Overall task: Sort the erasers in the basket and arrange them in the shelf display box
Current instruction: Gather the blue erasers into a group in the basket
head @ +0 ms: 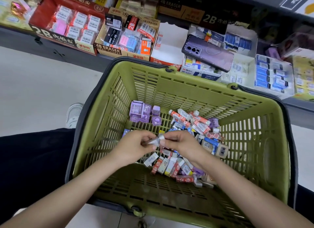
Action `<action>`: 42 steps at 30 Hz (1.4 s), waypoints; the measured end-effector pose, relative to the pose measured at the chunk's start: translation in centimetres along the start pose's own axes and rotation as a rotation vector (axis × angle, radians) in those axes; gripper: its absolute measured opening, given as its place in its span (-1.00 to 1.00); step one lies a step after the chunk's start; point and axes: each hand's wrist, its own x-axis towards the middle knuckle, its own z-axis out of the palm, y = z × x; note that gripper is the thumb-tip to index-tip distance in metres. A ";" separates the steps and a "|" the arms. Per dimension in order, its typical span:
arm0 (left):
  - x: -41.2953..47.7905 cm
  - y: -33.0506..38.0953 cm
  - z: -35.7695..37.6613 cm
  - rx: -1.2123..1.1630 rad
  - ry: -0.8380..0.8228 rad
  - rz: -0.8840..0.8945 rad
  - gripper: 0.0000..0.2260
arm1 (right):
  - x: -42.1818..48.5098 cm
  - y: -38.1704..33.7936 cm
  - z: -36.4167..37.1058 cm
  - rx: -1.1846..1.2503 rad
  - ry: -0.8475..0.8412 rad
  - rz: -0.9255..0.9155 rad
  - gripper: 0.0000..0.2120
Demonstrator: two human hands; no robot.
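Shop floor w/ low grey shelf (17, 36) of cardboard display boxes (108, 49) beyond olive-green slotted plastic basket (186, 79). Small white wrapped eraser (155, 140) sits over basket centre, long axis approx. left–right. Left hand (136, 147) and right hand (181, 142) each have fingers curled, pinching one end. Boxes lie fwd, past far rim.

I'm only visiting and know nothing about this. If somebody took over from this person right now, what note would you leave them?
Hands: left hand and right hand both pinch one wrapped eraser over the basket.
Things: mixed erasers lie piled in the basket, with purple ones grouped at its far left. The shelf's display boxes are partly stocked, and a white box looks nearly empty.
Left: sort the pile and shelve it.
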 end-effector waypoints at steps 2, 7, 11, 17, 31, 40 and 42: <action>0.2 -0.3 -0.3 0.042 0.108 -0.006 -0.85 | 1.3 0.0 0.4 0.032 0.032 0.026 -0.81; 0.4 -1.5 -1.5 -0.128 0.292 -0.184 -0.91 | 4.8 3.4 -2.5 -1.078 0.224 -0.110 -0.62; 0.4 -1.5 -1.4 -0.354 0.326 -0.258 -0.83 | 5.6 4.5 -3.1 -1.279 0.078 -0.193 -0.69; 0.7 -0.9 -1.4 -0.402 0.344 -0.274 -0.81 | 5.7 5.4 -3.1 -1.361 0.014 -0.396 -0.73; 6.8 0.2 8.4 -0.050 -0.160 -0.199 -0.77 | -1.9 2.5 -11.3 -0.592 0.302 -0.029 -0.96; 11.2 -0.7 8.7 0.093 0.139 -0.222 -0.63 | -1.6 2.7 -11.4 -0.513 0.392 -0.059 -0.95; 11.5 -0.6 9.1 0.091 0.096 -0.239 -0.60 | -1.6 2.8 -11.4 -0.513 0.382 -0.042 -0.95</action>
